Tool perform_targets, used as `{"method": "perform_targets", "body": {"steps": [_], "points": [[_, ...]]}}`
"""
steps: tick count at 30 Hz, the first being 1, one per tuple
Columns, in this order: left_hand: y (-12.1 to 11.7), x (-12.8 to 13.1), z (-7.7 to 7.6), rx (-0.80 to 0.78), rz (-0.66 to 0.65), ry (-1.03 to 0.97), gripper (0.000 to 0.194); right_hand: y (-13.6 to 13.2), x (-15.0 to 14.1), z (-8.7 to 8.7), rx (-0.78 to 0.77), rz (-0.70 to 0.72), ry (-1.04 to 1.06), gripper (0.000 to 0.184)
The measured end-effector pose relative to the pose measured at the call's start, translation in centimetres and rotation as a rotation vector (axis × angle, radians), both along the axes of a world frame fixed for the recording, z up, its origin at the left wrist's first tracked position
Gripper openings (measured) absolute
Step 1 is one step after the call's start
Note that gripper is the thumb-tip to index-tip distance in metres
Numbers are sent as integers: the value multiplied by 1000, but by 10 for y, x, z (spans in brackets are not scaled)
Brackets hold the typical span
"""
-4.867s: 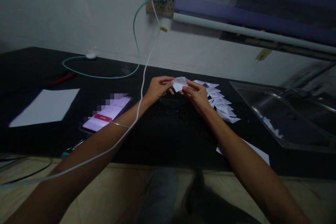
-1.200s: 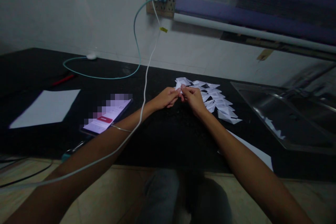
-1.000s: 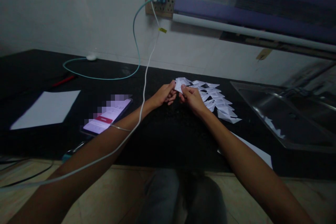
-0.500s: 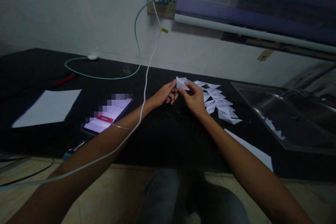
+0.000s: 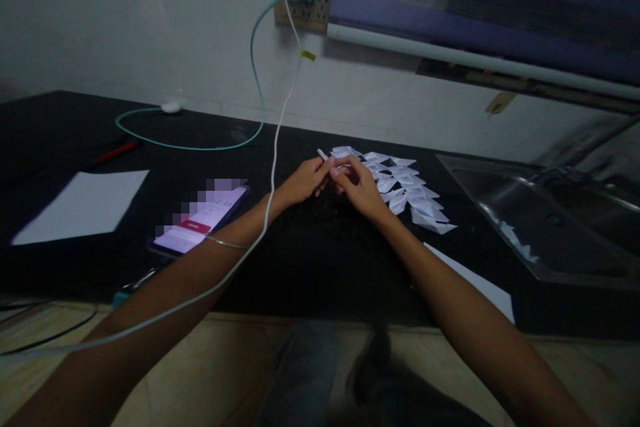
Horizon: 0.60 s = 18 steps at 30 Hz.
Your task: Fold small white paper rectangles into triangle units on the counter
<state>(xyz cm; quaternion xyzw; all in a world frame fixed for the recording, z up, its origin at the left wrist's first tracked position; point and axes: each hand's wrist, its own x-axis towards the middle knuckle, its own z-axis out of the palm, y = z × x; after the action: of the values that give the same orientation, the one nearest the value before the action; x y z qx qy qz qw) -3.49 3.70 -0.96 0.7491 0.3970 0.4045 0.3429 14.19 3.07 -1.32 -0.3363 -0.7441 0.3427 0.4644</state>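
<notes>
My L hand and R hand, fingertips narrowed, pinch a folded paper btwn them, mostly hidden; its visible end points approx. 10 o'clock. Folded pieces on counter, 3 o'clock; R hand nearer.

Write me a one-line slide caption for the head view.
Left hand and right hand meet at a small white paper over a dark countertop, beside rows of folded white pieces.

Free room lies between the forearms, white cable blocking left and folded papers (in rows) right.
</notes>
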Motion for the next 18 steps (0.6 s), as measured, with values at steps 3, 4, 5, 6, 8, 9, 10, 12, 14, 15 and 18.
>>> {"method": "perform_targets", "body": {"steps": [3, 4, 5, 6, 8, 9, 10, 12, 14, 15, 18], "points": [[3, -3, -3, 108, 13, 163, 55, 4, 2, 2, -8, 30, 49, 31], [4, -4, -5, 159, 13, 227, 55, 5, 3, 1, 3, 32, 33, 31], [5, -4, -7, 206, 26, 279, 54, 7, 4, 0, 12, 39, 7, 31], [6, -4, -9, 235, 35, 313, 55, 8, 4, -2, 18, 48, -18, 30], [7, -3, -11, 235, 31, 316, 60, 8, 4, -4, 10, 71, -51, 27], [7, -3, -12, 204, 13, 294, 64, 7, 4, -5, -4, 83, -49, 27], [6, -2, -12, 164, -11, 265, 68, 6, 3, -5, -27, 93, -33, 28], [5, -2, -11, 92, -67, 223, 73, 4, 2, -3, -94, 97, 44, 31], [4, -2, -10, 69, -106, 224, 75, 1, 1, -1, -168, 87, 150, 32], [4, -2, -9, 75, -117, 235, 75, 1, 1, 0, -194, 86, 187, 36], [4, -4, -7, 133, -137, 302, 74, 3, 3, 1, -216, 109, 183, 47]]}}
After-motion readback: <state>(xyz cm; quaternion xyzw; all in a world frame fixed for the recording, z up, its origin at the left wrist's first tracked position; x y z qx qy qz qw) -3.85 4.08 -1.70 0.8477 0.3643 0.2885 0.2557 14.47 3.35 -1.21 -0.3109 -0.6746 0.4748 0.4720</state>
